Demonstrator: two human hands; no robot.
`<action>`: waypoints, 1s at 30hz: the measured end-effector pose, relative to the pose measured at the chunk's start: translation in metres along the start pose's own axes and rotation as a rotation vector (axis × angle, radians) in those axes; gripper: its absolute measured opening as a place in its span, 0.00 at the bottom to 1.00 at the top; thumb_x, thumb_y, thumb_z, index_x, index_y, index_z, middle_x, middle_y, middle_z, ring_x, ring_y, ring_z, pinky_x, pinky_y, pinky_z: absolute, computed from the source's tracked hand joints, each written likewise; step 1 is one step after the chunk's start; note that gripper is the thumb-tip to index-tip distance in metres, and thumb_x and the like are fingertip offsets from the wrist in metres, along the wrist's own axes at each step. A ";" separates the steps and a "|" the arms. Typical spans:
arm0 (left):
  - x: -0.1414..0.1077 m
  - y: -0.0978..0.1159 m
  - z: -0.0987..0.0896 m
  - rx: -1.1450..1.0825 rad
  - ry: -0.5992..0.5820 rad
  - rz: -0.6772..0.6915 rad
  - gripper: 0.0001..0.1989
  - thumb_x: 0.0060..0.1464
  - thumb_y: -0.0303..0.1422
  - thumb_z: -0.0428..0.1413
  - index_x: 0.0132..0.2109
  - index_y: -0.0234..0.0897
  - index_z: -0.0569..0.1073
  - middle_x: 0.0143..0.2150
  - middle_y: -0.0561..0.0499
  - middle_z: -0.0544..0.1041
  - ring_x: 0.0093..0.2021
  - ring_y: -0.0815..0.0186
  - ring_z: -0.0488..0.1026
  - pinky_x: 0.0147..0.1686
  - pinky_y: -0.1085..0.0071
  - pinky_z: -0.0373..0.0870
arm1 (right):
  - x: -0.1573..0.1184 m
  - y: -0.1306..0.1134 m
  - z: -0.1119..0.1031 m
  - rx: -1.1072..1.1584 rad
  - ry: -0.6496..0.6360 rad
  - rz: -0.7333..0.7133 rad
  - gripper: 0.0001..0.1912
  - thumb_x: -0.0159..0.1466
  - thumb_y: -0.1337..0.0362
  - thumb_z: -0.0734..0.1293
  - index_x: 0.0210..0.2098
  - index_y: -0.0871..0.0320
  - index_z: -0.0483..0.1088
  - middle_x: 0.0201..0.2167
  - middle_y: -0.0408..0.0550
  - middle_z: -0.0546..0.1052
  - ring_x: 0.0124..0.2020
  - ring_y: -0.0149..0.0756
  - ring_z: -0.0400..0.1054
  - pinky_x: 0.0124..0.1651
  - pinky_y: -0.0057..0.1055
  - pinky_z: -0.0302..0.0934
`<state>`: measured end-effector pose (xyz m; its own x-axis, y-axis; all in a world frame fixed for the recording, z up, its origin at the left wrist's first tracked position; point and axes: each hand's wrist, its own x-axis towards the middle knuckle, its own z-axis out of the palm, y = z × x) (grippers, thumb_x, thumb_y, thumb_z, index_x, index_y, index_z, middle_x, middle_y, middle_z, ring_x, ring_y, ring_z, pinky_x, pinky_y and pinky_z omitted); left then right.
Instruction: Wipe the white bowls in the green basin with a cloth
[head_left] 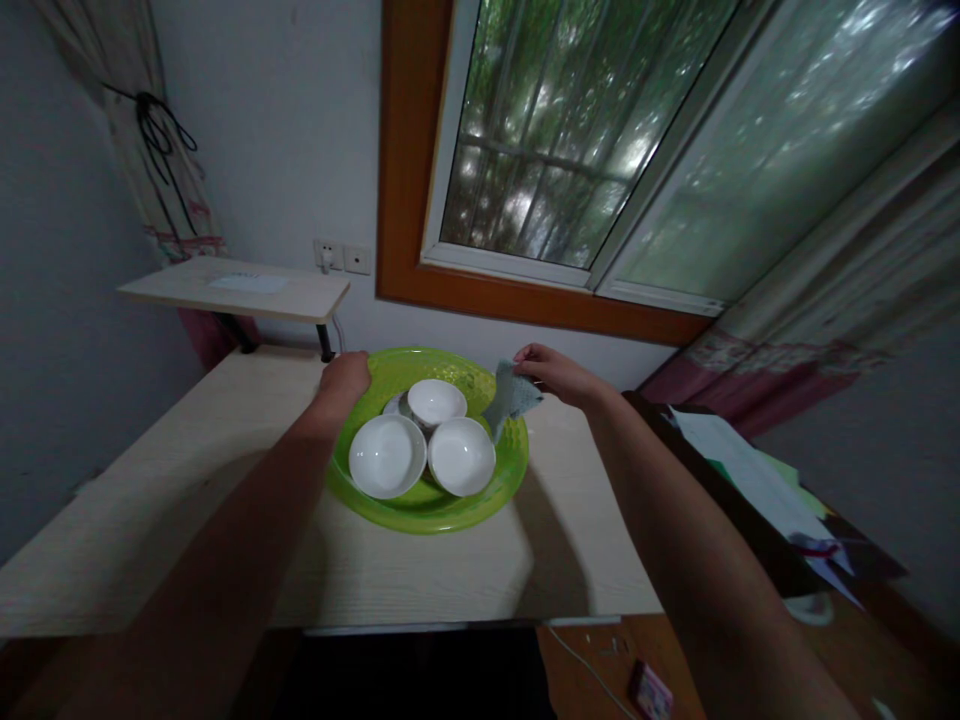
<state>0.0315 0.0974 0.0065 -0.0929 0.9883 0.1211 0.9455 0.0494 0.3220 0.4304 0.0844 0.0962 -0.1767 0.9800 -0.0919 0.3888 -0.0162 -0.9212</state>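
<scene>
A green plastic basin stands on the light wooden table. Inside it are several white bowls; a left bowl, a right bowl and a back bowl face up, with more dishware partly hidden beneath. My left hand is closed at the basin's back-left rim, its fingertips hidden by the hand itself. Above the right rim, my right hand pinches a grey-green cloth. The cloth hangs down beside the right bowl; whether it touches the bowl I cannot tell.
On the table, a small raised shelf stands at the back left with a paper on it. Wall sockets and a window are behind. Papers lie on a dark surface at right. A cable runs on the floor.
</scene>
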 end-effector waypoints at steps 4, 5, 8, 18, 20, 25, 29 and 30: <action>0.000 0.001 0.003 -0.036 -0.002 -0.007 0.22 0.59 0.24 0.58 0.58 0.29 0.84 0.54 0.24 0.84 0.57 0.35 0.82 0.54 0.47 0.76 | -0.002 0.006 -0.006 0.024 -0.066 -0.050 0.25 0.49 0.55 0.86 0.39 0.54 0.75 0.30 0.41 0.75 0.28 0.31 0.64 0.28 0.27 0.54; 0.000 0.000 0.003 -0.045 -0.004 -0.009 0.22 0.59 0.24 0.57 0.58 0.29 0.84 0.54 0.24 0.84 0.57 0.35 0.82 0.54 0.46 0.76 | -0.003 0.006 -0.006 0.044 -0.069 -0.068 0.26 0.48 0.54 0.87 0.39 0.55 0.75 0.30 0.42 0.76 0.29 0.32 0.65 0.29 0.28 0.55; 0.003 0.001 0.003 -0.095 0.057 0.029 0.21 0.60 0.24 0.56 0.57 0.28 0.84 0.58 0.25 0.83 0.60 0.36 0.81 0.61 0.46 0.74 | -0.004 0.001 -0.003 0.118 -0.055 -0.123 0.29 0.46 0.51 0.88 0.39 0.55 0.77 0.33 0.44 0.78 0.32 0.35 0.69 0.32 0.30 0.60; -0.008 0.074 -0.008 -0.660 -0.127 0.569 0.16 0.60 0.38 0.66 0.54 0.46 0.87 0.60 0.46 0.86 0.62 0.52 0.80 0.66 0.60 0.73 | -0.010 -0.004 0.039 0.254 -0.066 -0.252 0.31 0.49 0.45 0.88 0.42 0.52 0.76 0.32 0.39 0.75 0.29 0.32 0.64 0.28 0.29 0.53; -0.015 0.089 -0.006 -0.759 -0.208 0.578 0.15 0.57 0.37 0.68 0.52 0.46 0.86 0.60 0.47 0.86 0.61 0.52 0.81 0.64 0.60 0.73 | -0.011 -0.004 0.048 0.280 -0.078 -0.262 0.30 0.49 0.45 0.88 0.41 0.51 0.76 0.33 0.39 0.76 0.30 0.33 0.65 0.30 0.29 0.56; -0.018 0.104 0.004 -0.860 -0.222 0.478 0.16 0.48 0.32 0.70 0.45 0.41 0.80 0.53 0.44 0.85 0.55 0.54 0.80 0.59 0.60 0.74 | -0.017 -0.001 0.063 0.379 -0.116 -0.279 0.27 0.50 0.48 0.87 0.40 0.51 0.77 0.38 0.42 0.79 0.37 0.37 0.70 0.40 0.33 0.64; -0.019 0.098 0.004 -0.918 -0.313 0.466 0.11 0.48 0.32 0.69 0.38 0.41 0.75 0.41 0.51 0.80 0.45 0.59 0.78 0.49 0.63 0.74 | -0.021 0.008 0.065 0.438 -0.075 -0.243 0.25 0.50 0.51 0.86 0.39 0.51 0.76 0.35 0.41 0.78 0.35 0.37 0.69 0.38 0.33 0.62; -0.021 0.097 0.001 -0.943 -0.350 0.461 0.11 0.49 0.33 0.68 0.38 0.42 0.75 0.39 0.52 0.79 0.43 0.60 0.77 0.47 0.64 0.74 | -0.021 0.010 0.065 0.463 -0.051 -0.227 0.24 0.49 0.51 0.86 0.38 0.51 0.75 0.33 0.40 0.76 0.34 0.37 0.68 0.36 0.32 0.61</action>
<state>0.1248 0.0818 0.0345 0.4413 0.8773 0.1888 0.2361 -0.3165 0.9188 0.3793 0.0507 0.0642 -0.2590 0.9581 0.1222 -0.1034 0.0983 -0.9898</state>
